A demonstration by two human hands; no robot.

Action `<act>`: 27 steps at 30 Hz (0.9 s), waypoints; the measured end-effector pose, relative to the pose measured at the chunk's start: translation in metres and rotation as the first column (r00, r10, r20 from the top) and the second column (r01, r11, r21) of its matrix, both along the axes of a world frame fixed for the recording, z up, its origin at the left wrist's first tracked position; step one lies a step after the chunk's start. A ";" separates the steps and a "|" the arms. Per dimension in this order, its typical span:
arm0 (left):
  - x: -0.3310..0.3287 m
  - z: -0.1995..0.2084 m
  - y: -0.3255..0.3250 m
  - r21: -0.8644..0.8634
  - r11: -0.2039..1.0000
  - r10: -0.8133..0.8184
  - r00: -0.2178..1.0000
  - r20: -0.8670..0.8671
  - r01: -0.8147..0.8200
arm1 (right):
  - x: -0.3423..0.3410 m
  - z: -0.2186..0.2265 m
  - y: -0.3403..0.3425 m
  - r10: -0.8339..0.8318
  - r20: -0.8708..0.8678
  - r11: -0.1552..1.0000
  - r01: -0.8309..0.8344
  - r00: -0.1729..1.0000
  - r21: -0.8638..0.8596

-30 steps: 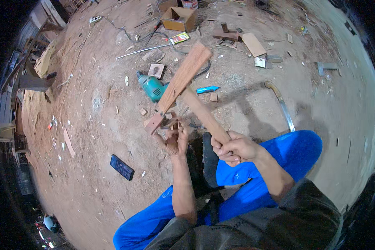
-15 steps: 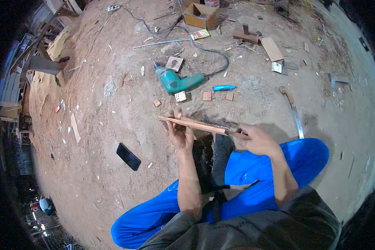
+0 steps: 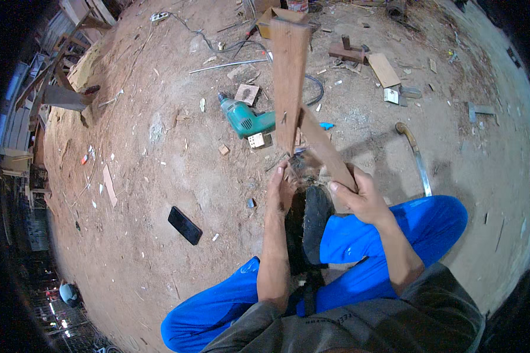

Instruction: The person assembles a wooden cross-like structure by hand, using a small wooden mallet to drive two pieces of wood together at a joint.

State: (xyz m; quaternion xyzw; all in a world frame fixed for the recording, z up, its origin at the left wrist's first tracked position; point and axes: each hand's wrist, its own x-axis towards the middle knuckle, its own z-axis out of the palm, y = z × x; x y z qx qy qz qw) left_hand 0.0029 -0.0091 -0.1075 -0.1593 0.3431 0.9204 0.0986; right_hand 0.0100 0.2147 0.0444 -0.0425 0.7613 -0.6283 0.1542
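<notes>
My right hand (image 3: 362, 197) is closed round the near end of a narrow wooden strip (image 3: 327, 147), which slants up and left. The strip's far end meets or overlaps a wider brown wooden board (image 3: 288, 76); whether they are joined I cannot tell. The board stands steeply raised, its broad face showing. Just below its lower end is my left hand (image 3: 281, 185), its fingers partly hidden and smeared, so its grip is unclear. A green power drill (image 3: 244, 117) lies on the ground beyond, its handle partly behind the board. A blue marker-like object (image 3: 327, 125) is mostly covered by the wood.
A black phone (image 3: 184, 225) lies to the left, and a curved blade with a wooden handle (image 3: 417, 154) to the right. A hand plane (image 3: 347, 51), a cardboard box (image 3: 265, 20), a small square (image 3: 480, 110) and wood scraps (image 3: 384, 70) lie farther out. A cord (image 3: 203, 38) crosses the ground.
The board has swung from nearly level to steeply raised, showing its wide face. My left hand has moved right and down to its lower end. A small dark-blue piece now shows on the ground.
</notes>
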 end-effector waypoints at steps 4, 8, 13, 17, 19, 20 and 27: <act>-0.001 -0.013 -0.012 -0.067 0.994 0.100 0.986 0.131 -0.091 | 0.000 0.015 -0.006 -0.011 0.214 0.947 0.079 0.977 -0.311; 0.000 -0.010 -0.008 -0.057 0.991 0.124 0.984 0.130 -0.117 | 0.014 0.023 -0.028 0.009 0.325 0.487 0.279 0.946 -0.828; -0.003 -0.008 -0.003 -0.137 0.988 0.086 0.986 0.141 -0.066 | 0.008 0.010 -0.011 0.184 0.535 0.169 0.510 0.824 -0.844; 0.000 -0.017 -0.006 -0.118 0.991 0.085 0.987 0.138 -0.069 | 0.012 0.018 -0.024 0.063 0.589 0.658 0.410 0.806 -0.631; 0.001 -0.021 -0.008 -0.097 0.992 0.089 0.986 0.139 -0.076 | 0.013 0.026 -0.028 0.162 0.590 0.695 0.332 0.791 -0.637; 0.002 -0.022 -0.009 -0.095 0.993 0.089 0.986 0.138 -0.076 | 0.012 0.027 -0.024 0.255 0.658 0.596 0.421 0.709 -0.684; -0.002 -0.021 0.000 -0.141 0.988 0.084 0.989 0.125 -0.067 | -0.007 -0.006 0.014 0.153 0.653 -0.067 0.667 0.742 -0.742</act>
